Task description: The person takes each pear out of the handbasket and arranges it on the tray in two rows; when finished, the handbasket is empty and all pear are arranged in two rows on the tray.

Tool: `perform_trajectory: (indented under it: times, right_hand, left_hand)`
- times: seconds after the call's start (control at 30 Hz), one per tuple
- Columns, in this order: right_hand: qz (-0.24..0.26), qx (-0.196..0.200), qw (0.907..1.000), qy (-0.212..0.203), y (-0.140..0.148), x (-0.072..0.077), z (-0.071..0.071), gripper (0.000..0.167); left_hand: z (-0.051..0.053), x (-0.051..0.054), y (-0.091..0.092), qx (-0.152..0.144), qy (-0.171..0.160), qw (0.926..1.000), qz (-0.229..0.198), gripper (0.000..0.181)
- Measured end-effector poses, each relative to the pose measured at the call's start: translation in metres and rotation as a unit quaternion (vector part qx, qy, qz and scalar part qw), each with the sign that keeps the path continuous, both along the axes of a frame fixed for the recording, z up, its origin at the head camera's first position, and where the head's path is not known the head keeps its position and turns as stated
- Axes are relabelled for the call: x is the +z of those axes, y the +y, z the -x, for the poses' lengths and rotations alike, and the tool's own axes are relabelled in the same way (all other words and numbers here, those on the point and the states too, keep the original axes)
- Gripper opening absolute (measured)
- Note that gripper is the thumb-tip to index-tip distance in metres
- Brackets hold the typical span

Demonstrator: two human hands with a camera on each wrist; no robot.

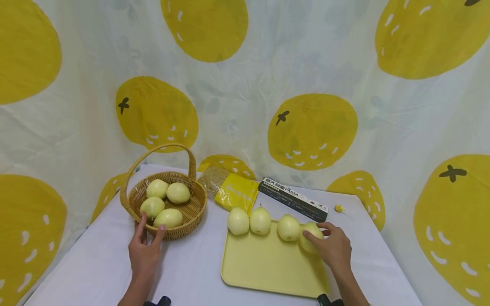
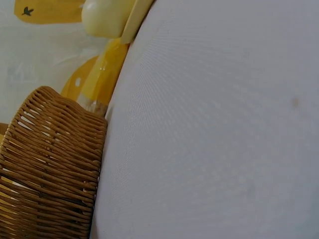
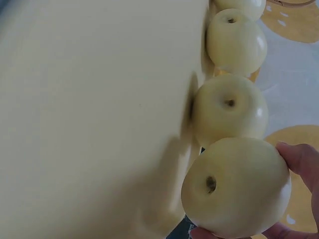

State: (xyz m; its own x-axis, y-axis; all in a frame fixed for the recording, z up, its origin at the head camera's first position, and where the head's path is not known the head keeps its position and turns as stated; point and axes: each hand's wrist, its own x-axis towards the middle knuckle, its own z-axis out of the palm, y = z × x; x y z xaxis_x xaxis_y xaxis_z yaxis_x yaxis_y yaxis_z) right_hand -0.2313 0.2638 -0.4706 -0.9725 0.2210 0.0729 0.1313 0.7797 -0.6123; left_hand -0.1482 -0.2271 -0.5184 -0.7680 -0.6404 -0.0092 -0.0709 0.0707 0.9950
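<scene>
A wicker basket [image 1: 191, 212] with a tall handle stands on the left and holds several pale yellow-green pears [image 1: 178, 193]. At its front rim is my left hand [image 1: 145, 250], fingers spread and fairly straight, their tips beside the nearest pear [image 1: 168, 218]; whether they touch it I cannot tell. My right hand [image 1: 338, 246] grips the rightmost pear [image 3: 237, 189] between thumb and fingers, at the back right corner of a yellow tray [image 1: 272, 267]. More pears [image 1: 289, 227] line the tray's back edge, the one beside it close against the held pear.
Behind the tray lie a black pasta box [image 1: 292, 199] and a yellow packet [image 1: 237, 191] with a clear part. A small yellow item [image 1: 339, 208] sits at the right rear. A fruit-print curtain [image 1: 237, 85] hangs behind the white-covered table [image 1: 191, 272].
</scene>
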Motion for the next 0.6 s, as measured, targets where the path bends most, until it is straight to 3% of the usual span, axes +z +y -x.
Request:
perform_trajectory:
  times: [0.33,0.6]
  right_hand:
    - [-0.027,0.028,0.9992,0.000,-0.005,-0.009,0.026,0.075]
    - [-0.004,0.035,0.9991,0.023,-0.008,-0.012,0.038,0.073]
  left_hand:
    - [0.001,0.000,0.003,0.000,-0.004,1.0000,-0.005,0.080]
    - [0.000,0.004,0.004,0.002,0.006,1.0000,0.001,0.080]
